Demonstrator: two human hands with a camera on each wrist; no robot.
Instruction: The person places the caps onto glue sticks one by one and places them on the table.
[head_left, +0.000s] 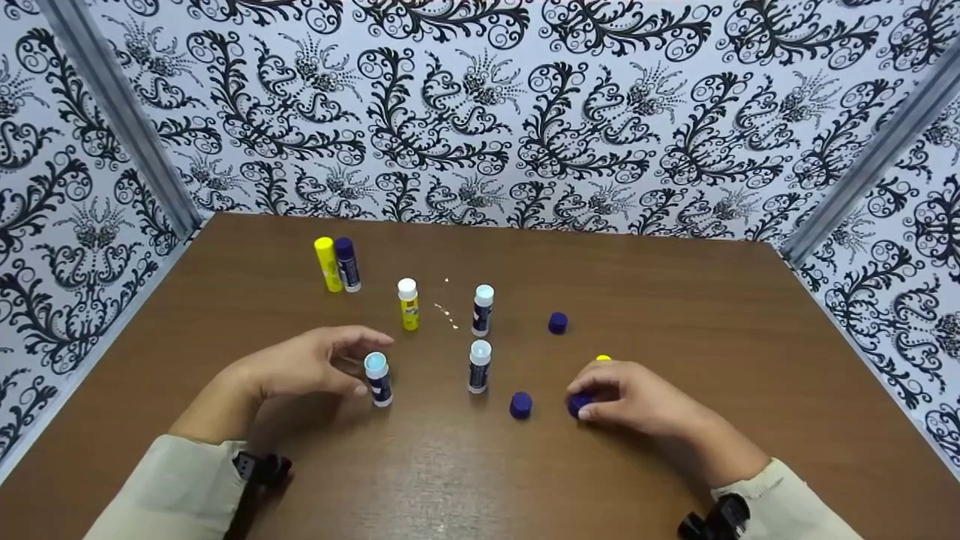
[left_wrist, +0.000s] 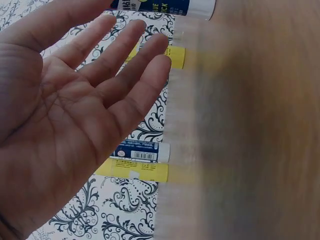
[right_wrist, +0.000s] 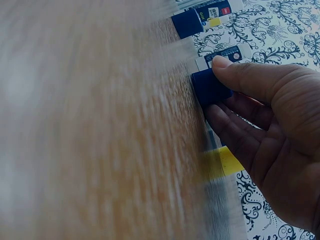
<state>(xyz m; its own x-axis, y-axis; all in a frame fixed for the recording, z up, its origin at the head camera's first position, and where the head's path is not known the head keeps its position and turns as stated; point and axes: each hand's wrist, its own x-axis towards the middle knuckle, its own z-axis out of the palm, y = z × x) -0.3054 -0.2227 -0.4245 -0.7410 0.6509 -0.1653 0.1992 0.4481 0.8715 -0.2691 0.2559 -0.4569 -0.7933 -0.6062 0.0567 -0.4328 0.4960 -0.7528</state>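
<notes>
My right hand (head_left: 637, 397) pinches a dark blue glue stick cap (right_wrist: 211, 86) between thumb and fingers, low at the table surface. My left hand (head_left: 315, 364) is beside an uncapped blue glue stick (head_left: 379, 381) that stands upright; in the left wrist view its fingers are spread and relaxed, holding nothing. Two more uncapped blue glue sticks, a nearer one (head_left: 478, 367) and a farther one (head_left: 482, 311), stand mid-table. Two loose blue caps, one near (head_left: 520, 406) and one farther back (head_left: 557, 323), rest to their right. A yellow cap (head_left: 603, 358) shows partly behind my right hand.
A yellow glue stick (head_left: 409, 304) with a white top stands left of centre. Farther back left, a capped yellow stick (head_left: 328, 265) and a capped blue one (head_left: 347, 265) stand together. Small pale crumbs (head_left: 445, 311) lie on the brown table (head_left: 675, 300). Patterned panels (head_left: 480, 112) enclose it.
</notes>
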